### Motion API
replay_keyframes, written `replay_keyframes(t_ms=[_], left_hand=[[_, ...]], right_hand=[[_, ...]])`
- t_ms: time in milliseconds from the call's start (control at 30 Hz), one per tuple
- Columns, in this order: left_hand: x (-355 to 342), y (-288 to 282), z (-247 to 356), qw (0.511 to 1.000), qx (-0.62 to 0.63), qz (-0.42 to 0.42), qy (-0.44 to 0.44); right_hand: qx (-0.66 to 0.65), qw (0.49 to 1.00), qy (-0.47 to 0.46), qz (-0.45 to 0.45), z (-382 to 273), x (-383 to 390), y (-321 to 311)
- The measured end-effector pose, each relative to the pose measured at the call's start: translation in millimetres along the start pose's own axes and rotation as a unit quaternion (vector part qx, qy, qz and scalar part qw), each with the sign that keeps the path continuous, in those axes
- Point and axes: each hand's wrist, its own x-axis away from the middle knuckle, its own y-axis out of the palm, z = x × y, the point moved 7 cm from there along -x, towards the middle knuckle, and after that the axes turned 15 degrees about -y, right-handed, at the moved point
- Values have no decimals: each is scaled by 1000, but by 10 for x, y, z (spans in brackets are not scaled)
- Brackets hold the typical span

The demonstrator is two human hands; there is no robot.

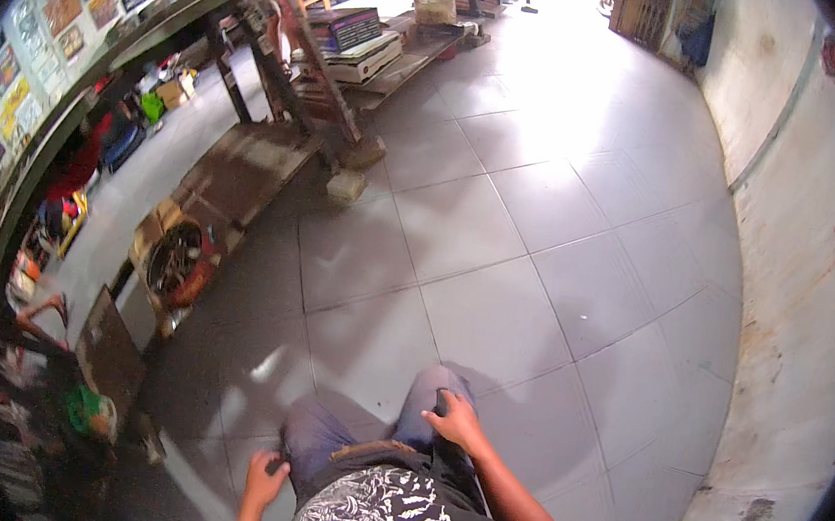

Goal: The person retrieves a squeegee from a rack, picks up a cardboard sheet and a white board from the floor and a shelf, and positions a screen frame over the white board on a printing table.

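Observation:
My right hand [459,426] is in front of my right thigh, its fingers curled round a small dark object [442,402] whose kind I cannot make out. Beside my left hip hangs my left hand [264,477], also closed, with another small dark object [277,465] at its fingers. Neither hand touches the furniture. Below me are my legs in blue jeans [424,402] and a black shirt [393,514] with a white print.
A long workbench with a low wooden shelf [235,168] runs along my left. On its shelves lie a round reddish container [181,263] and stacked boxes [353,43]. Grey floor tiles [494,298] stretch ahead toward a bright doorway. A stained pale wall [796,297] stands on my right.

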Motion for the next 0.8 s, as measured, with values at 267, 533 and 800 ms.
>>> replay_keyframes(t_ms=[267, 533, 800], left_hand=[[-1086, 225, -1687, 921, -195, -254, -220], [-2960, -635, -641, 926, 157, -55, -340], [-3877, -1477, -957, 822, 432, 64, -365]], right_hand=[[83, 976, 164, -113, 467, -1125, 561], [79, 968, 201, -131, 706, -1352, 447], [119, 972, 179, -97, 539, -1326, 327]])
